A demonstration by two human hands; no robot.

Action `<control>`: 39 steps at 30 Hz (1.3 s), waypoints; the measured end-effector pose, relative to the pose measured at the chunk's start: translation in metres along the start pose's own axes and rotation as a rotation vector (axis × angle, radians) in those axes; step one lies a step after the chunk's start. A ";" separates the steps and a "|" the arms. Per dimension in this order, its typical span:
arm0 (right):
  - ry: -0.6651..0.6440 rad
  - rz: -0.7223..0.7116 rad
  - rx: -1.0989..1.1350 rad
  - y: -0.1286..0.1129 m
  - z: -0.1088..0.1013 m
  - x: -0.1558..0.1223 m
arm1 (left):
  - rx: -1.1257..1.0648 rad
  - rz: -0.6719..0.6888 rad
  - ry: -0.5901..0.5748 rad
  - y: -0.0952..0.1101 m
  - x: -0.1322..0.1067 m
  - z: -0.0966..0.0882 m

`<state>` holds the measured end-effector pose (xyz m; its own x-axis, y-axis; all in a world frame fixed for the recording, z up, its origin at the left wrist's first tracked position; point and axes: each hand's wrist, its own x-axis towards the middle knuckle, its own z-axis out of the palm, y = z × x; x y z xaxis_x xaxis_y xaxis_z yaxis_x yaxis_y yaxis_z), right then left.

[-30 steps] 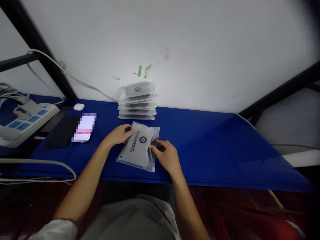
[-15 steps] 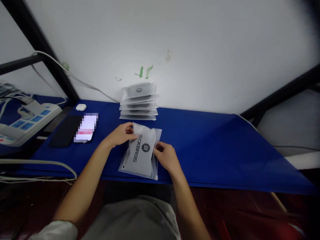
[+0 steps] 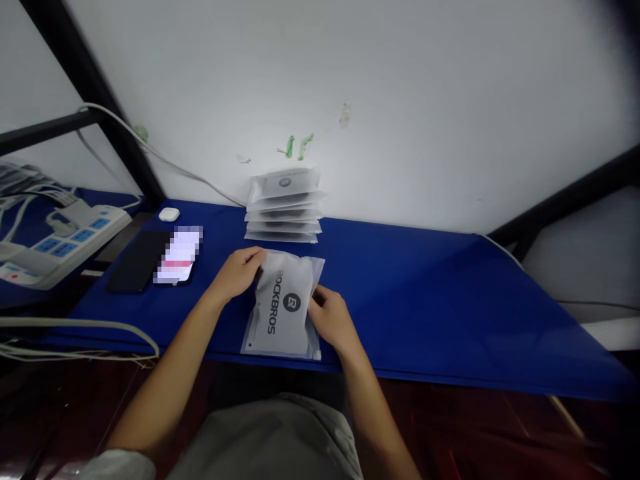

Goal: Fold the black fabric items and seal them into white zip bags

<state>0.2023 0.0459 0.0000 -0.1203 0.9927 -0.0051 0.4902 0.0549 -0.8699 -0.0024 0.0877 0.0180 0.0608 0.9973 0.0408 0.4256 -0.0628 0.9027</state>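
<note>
In front of me, at the near edge of the blue table (image 3: 425, 300), is a frosted zip bag (image 3: 280, 320) printed with ROCKBROS and a round dark logo. My left hand (image 3: 240, 273) pinches its far left corner between thumb and fingers. At the bag's right side, my right hand (image 3: 330, 317) grips the edge, its fingertips partly hidden behind the plastic. The zip slider shows at the near right corner. Just beyond, a stack of similar bags (image 3: 284, 207) leans in a row against the wall.
To the left lie a black phone (image 3: 135, 263), a phone with a lit screen (image 3: 183, 253) and a white earphone case (image 3: 169, 214). Farther left sits a power strip (image 3: 75, 237) with plugged cables. A white wall (image 3: 425, 120) rises behind the table, with black frame bars at both sides.
My left thumb has moved from the bag's printed face to its far left corner. The bag has turned slightly and lies straighter. The whole view has shifted a little.
</note>
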 end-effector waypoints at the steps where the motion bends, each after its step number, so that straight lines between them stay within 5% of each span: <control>1: 0.000 -0.001 0.011 -0.001 0.001 -0.001 | 0.002 0.006 0.004 -0.001 -0.001 0.000; 7: 0.004 -0.033 0.019 -0.002 0.012 -0.003 | 0.015 -0.014 0.054 -0.001 -0.009 -0.004; 17: 0.183 -0.098 -0.174 0.008 0.013 -0.002 | 0.131 -0.090 0.337 -0.015 -0.018 -0.034; 26: 0.255 -0.040 -0.374 0.027 -0.020 -0.003 | 0.581 -0.262 0.596 -0.025 -0.020 -0.096; 33: 0.222 -0.018 -0.446 0.033 -0.029 0.000 | 0.703 -0.300 0.623 -0.017 0.024 -0.132; 39: 0.278 -0.103 -0.425 0.034 -0.024 -0.001 | 0.715 -0.214 0.681 -0.009 0.067 -0.113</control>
<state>0.2398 0.0495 -0.0179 0.0189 0.9676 0.2516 0.8024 0.1355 -0.5813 -0.1041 0.1597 0.0615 -0.5134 0.7854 0.3459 0.8223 0.3349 0.4601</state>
